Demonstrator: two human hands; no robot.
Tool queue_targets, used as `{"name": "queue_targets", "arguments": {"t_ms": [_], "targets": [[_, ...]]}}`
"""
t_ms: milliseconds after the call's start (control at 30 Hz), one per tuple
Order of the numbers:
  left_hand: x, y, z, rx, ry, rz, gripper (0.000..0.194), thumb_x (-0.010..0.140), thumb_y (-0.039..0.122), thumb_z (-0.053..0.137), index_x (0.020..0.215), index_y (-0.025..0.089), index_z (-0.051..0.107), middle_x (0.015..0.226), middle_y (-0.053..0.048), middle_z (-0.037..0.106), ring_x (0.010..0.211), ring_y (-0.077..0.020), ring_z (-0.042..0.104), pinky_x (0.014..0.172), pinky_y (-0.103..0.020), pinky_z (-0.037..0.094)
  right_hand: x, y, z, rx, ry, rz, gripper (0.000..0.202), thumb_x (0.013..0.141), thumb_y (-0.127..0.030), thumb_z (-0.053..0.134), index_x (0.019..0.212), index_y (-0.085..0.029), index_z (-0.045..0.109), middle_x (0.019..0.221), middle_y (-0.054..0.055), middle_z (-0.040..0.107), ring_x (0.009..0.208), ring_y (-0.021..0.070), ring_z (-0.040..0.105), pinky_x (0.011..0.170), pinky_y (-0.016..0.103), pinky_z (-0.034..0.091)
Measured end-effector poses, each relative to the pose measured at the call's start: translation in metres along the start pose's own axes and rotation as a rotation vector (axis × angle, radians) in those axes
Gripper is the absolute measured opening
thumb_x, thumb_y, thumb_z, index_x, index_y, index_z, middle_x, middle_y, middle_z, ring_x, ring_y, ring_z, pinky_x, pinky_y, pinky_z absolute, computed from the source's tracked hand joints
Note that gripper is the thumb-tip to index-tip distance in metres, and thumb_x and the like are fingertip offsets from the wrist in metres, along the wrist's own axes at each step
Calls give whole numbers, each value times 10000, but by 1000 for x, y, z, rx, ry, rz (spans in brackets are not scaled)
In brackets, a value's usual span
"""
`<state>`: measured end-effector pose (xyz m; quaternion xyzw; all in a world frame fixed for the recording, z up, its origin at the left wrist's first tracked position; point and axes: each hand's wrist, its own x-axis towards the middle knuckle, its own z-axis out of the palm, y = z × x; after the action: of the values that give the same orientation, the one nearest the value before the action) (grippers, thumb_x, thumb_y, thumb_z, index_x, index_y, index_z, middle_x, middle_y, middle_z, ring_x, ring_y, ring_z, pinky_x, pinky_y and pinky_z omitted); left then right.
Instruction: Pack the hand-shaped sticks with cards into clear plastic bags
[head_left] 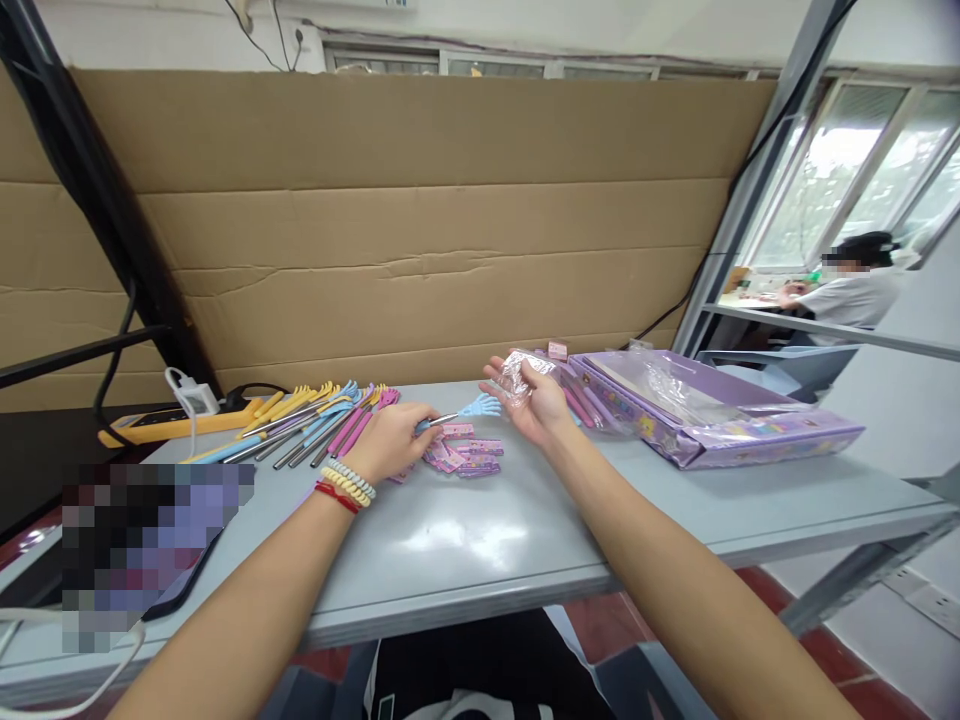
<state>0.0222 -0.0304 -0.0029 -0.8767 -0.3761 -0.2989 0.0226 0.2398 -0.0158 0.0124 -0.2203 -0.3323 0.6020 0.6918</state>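
Note:
My left hand point(396, 438) is closed around the metal shaft of a back scratcher, whose light blue claw point(480, 405) points to the right. Palm up, my right hand point(546, 405) holds crumpled clear plastic point(514, 374) under its thumb, with the other fingers partly stretched. Small pink and purple printed cards point(465, 458) lie in a loose pile on the table between the hands. To the left of my left hand, several back scratchers point(315, 425) in yellow, blue and pink are spread out side by side.
A purple box point(757, 440) with clear plastic bags on it stands at the right; wrapped pink sticks point(589, 400) lean beside it. A power strip point(180, 425) and a phone-like device point(184, 575) are on the left. Cardboard point(450, 230) closes off the back. A person point(862, 285) sits farther right.

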Motion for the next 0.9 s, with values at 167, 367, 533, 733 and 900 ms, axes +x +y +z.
{"name": "queue_targets", "arguments": {"t_ms": [167,367,533,733,900], "targets": [[0,-1,1,19,16,1,179,846,289,503,915,183,630,883,-47,687,812,-170,613,725,-279,447,1,-2,1,-3,11,-12,128,905,-220,362,970,-240,471,863,30,676,809,179,661,743,410,551],[1,0,4,-3,84,0,172,850,292,509,892,180,633,840,-42,682,773,-165,610,695,-278,450,-1,-1,6,56,-4,26,184,918,-247,322,943,-218,502,846,39,671,780,181,661,758,412,538],[2,5,10,-27,182,1,189,861,316,498,900,189,633,858,-43,682,779,-167,614,695,-281,456,-12,2,18,119,-69,120,299,945,-307,246,1005,-206,521,1000,77,667,912,200,653,810,416,512],[3,8,9,-44,212,-11,195,859,316,501,918,184,633,890,-44,692,814,-172,626,712,-284,460,-17,3,21,73,-91,172,302,933,-325,277,985,-198,546,926,75,674,848,205,648,779,420,507],[4,9,4,-49,210,-83,206,871,272,462,944,177,630,879,-41,698,801,-169,629,717,-283,451,-12,-6,9,82,-100,78,114,822,-220,433,891,-210,523,573,-31,531,552,131,542,649,325,498]]}}
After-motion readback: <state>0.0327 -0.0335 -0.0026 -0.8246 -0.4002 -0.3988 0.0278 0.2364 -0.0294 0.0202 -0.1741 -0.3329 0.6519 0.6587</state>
